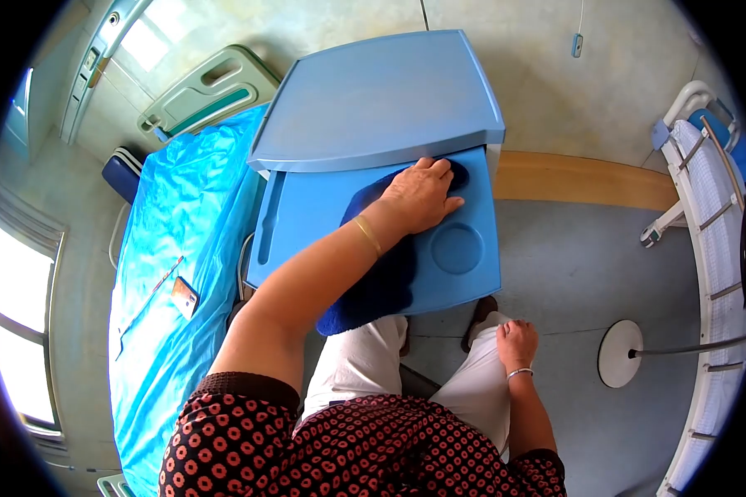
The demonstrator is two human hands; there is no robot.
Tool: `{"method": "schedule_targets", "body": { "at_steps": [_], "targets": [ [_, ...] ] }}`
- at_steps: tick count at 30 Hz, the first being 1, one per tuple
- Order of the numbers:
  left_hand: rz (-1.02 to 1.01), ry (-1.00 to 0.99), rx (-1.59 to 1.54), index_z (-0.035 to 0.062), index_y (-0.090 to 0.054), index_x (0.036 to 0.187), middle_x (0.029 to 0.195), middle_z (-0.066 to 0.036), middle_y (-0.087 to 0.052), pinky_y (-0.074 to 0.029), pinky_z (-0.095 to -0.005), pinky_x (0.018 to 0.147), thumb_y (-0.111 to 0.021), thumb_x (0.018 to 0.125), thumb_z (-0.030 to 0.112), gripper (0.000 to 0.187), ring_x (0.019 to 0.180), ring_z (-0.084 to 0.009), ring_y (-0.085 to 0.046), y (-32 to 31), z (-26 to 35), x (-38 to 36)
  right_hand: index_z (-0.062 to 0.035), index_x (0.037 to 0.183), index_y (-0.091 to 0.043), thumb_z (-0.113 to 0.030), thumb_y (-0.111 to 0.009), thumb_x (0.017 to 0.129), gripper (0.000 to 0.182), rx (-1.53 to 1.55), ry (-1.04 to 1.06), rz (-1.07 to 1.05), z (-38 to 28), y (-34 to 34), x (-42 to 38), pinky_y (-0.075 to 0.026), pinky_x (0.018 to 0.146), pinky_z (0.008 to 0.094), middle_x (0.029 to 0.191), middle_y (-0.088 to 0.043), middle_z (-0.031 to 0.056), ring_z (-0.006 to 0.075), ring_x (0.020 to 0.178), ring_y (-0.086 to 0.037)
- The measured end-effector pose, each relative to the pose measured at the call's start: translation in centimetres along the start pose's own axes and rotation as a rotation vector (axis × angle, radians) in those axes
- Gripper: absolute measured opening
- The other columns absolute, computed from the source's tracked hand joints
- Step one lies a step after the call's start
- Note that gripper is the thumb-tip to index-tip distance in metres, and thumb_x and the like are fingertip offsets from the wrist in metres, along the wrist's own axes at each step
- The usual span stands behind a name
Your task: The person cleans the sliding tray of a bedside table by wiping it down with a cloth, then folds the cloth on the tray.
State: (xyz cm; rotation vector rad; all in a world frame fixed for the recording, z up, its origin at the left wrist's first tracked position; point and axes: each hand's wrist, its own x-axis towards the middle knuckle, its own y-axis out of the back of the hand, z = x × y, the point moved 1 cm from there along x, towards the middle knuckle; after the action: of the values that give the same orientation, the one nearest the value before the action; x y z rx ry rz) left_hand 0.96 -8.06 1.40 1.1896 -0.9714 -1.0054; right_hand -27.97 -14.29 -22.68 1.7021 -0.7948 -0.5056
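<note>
A blue pull-out tray (298, 240) extends from under the pale blue top (381, 91) of a bedside cabinet. Across the tray lies a dark blue cloth (365, 294), its near end hanging over the front edge. My left hand (419, 195) is palm down on the cloth near the tray's back, fingers bent and pressed together over it, thumb out to the right. Beside the thumb is a round recess in the tray. My right hand (517, 342) rests on my knee with nothing in it, its fingers loosely bent.
At the left, a bed with a shiny blue cover (174, 190) holds a phone (185, 298) and a thin patterned stick (151, 296). A white-railed bed (713, 248) stands at the right, near a round white floor base (620, 354). A wall is behind the cabinet.
</note>
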Motion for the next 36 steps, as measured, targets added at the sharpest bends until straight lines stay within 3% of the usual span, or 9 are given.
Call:
{"method": "schedule_targets", "body": {
  "at_steps": [3, 5, 9, 15, 18, 20, 23, 26, 36],
  "targets": [
    [0.074, -0.051, -0.001, -0.0043, -0.053, 0.112, 0.116, -0.016, -0.049, -0.04, -0.0392, 0.097, -0.061, 0.083, 0.027, 0.043, 0.109, -0.0325, -0.047, -0.2, -0.1, -1.6, -0.0046, 0.073, -0.067, -0.028, -0.057, 0.079, 0.026, 0.02, 0.01, 0.016, 0.6, -0.3, -0.2, -0.046, 0.072, 0.0411, 0.083, -0.065, 0.0116, 0.0296, 0.082, -0.057],
    [0.009, -0.183, -0.044, -0.0042, -0.053, 0.114, 0.119, -0.017, -0.048, -0.039, -0.0382, 0.099, -0.062, 0.083, 0.026, 0.044, 0.111, -0.0325, -0.046, 0.7, 0.1, -4.8, -0.0045, 0.073, -0.067, -0.028, -0.057, 0.079, 0.026, 0.035, 0.008, 0.013, 0.5, 0.1, -0.2, -0.046, 0.072, 0.0411, 0.083, -0.065, 0.0117, 0.0297, 0.082, -0.057],
    [0.023, -0.193, -0.032, -0.0045, -0.052, 0.117, 0.123, -0.019, -0.046, -0.037, -0.0379, 0.1, -0.061, 0.083, 0.024, 0.045, 0.116, -0.0338, -0.044, 1.0, -0.3, -8.5, -0.0044, 0.073, -0.067, -0.027, -0.057, 0.08, 0.025, 0.052, 0.031, 0.013, 0.5, -0.2, 0.0, -0.046, 0.072, 0.0413, 0.083, -0.065, 0.0113, 0.0294, 0.081, -0.057],
    [0.149, -0.085, -0.063, -0.0056, -0.053, 0.114, 0.121, -0.019, -0.048, -0.038, -0.0377, 0.099, -0.057, 0.085, 0.023, 0.04, 0.114, -0.0347, -0.045, -0.6, -0.6, -3.2, -0.0048, 0.075, -0.067, -0.029, -0.056, 0.081, 0.027, 0.015, 0.007, -0.024, -0.2, 0.2, 0.2, -0.045, 0.073, 0.0412, 0.084, -0.065, 0.0106, 0.0288, 0.083, -0.057],
    [0.049, -0.08, 0.104, -0.0055, -0.054, 0.109, 0.116, -0.019, -0.05, -0.038, -0.0379, 0.097, -0.056, 0.086, 0.023, 0.037, 0.111, -0.0349, -0.046, -0.4, 0.3, -0.6, -0.005, 0.076, -0.067, -0.03, -0.056, 0.081, 0.028, -0.004, -0.004, -0.034, -0.1, 0.1, 0.1, -0.044, 0.074, 0.0414, 0.085, -0.065, 0.0108, 0.0288, 0.084, -0.057],
    [0.109, -0.104, 0.083, -0.0049, -0.055, 0.105, 0.112, -0.019, -0.051, -0.039, -0.0382, 0.096, -0.057, 0.085, 0.023, 0.034, 0.108, -0.0348, -0.047, -0.8, 0.1, -1.2, -0.0049, 0.075, -0.067, -0.03, -0.056, 0.081, 0.028, -0.011, -0.001, -0.032, 0.0, 0.0, 0.0, -0.044, 0.074, 0.0414, 0.085, -0.065, 0.0108, 0.0288, 0.084, -0.057],
    [0.119, -0.256, -0.092, -0.0046, -0.054, 0.11, 0.118, -0.018, -0.05, -0.038, -0.0377, 0.099, -0.06, 0.082, 0.019, 0.037, 0.113, -0.0336, -0.046, -0.5, 0.2, -4.6, -0.0047, 0.075, -0.067, -0.03, -0.056, 0.081, 0.028, 0.003, -0.005, -0.023, 0.2, -0.1, 0.0, -0.044, 0.074, 0.0413, 0.084, -0.065, 0.0111, 0.0289, 0.084, -0.057],
    [0.088, -0.327, -0.034, -0.0042, -0.053, 0.115, 0.121, -0.017, -0.049, -0.036, -0.0372, 0.101, -0.06, 0.083, 0.018, 0.039, 0.116, -0.032, -0.045, -0.2, -0.1, -6.7, -0.0044, 0.074, -0.067, -0.027, -0.058, 0.08, 0.025, 0.039, -0.001, -0.008, 0.4, -0.1, -0.2, -0.045, 0.073, 0.0419, 0.084, -0.065, 0.0116, 0.03, 0.082, -0.057],
    [0.102, -0.284, 0.07, -0.0026, -0.056, 0.108, 0.116, -0.014, -0.051, -0.037, -0.036, 0.099, -0.057, 0.085, 0.021, 0.033, 0.113, -0.0298, -0.045, -1.0, 2.2, 0.4, -0.0055, 0.071, -0.066, -0.026, -0.06, 0.078, 0.022, -0.024, 0.015, 0.018, -0.5, 0.2, 0.2, -0.046, 0.072, 0.042, 0.082, -0.064, 0.0107, 0.0304, 0.08, -0.057]
  ]
}}
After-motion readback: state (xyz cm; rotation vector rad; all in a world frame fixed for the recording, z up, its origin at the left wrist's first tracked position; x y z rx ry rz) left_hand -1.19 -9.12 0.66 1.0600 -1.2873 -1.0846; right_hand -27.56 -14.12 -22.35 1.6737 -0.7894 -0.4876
